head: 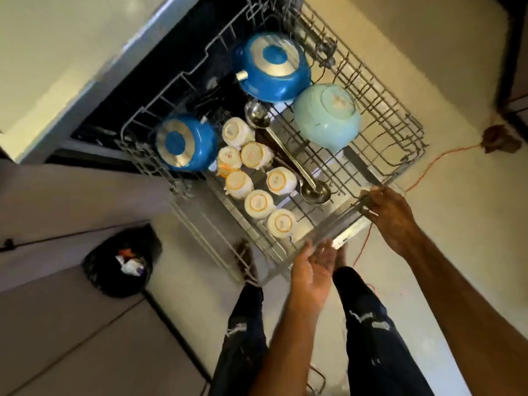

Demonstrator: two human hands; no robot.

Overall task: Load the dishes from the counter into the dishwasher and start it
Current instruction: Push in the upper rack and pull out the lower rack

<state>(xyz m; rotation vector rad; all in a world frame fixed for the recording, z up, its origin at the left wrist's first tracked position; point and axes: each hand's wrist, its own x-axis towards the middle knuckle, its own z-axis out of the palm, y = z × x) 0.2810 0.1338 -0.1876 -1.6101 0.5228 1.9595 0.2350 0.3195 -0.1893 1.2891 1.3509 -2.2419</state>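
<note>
The dishwasher's wire rack (380, 115) is pulled out over the open door. In it, upside down, sit a large blue pot (271, 67), a smaller blue pot (184, 142), a pale green bowl (327, 117) and several cream cups (258, 204). A steel ladle (288, 155) lies across the middle. My right hand (391, 218) grips the rack's front right corner. My left hand (313, 270) is open, palm up, at the rack's front edge.
The dishwasher opening (160, 72) is dark under the pale counter (48, 67). A black rubbish bag (121, 261) sits on the floor to the left by the cabinets. An orange cable (434, 164) runs across the floor on the right. My legs stand below the rack.
</note>
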